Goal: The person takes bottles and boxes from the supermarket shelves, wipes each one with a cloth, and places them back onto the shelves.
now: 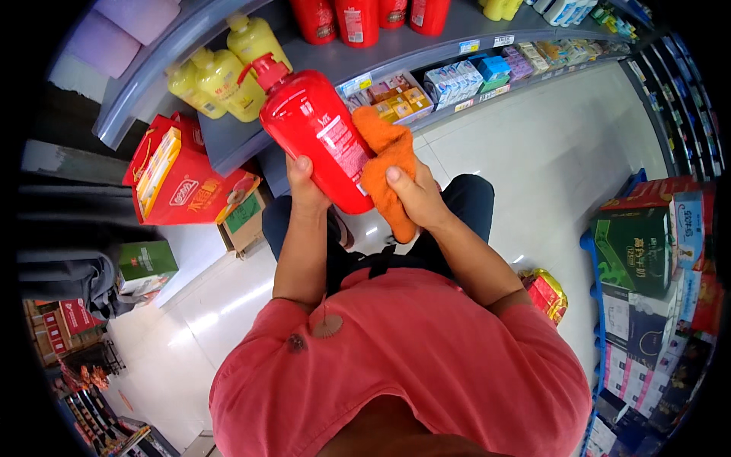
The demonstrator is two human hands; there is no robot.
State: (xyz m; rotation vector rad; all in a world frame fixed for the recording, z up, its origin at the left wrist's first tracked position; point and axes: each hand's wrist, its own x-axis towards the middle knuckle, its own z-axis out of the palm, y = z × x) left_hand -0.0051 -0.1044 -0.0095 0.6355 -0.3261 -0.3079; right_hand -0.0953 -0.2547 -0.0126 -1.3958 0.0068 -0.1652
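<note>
A large red pump bottle [305,128] is tilted in front of me, its pump head towards the shelf and its printed back label facing up. My left hand [305,185] grips its lower left side, thumb on top and the other fingers hidden beneath. In my right hand [420,191] is an orange cloth [391,163], pinched under the thumb and pressed against the bottle's right side near the base. Part of the cloth hangs down below that hand. Both hands are above my knees, close to the shelf edge.
Yellow pump bottles [228,83] and more red bottles [357,21] stand on the grey shelf [308,51]. Small boxes [451,83] fill the lower shelf. A red gift box [188,183] stands at left. Stacked cartons [634,251] line the right; a shiny red-gold package [545,294] lies on the floor.
</note>
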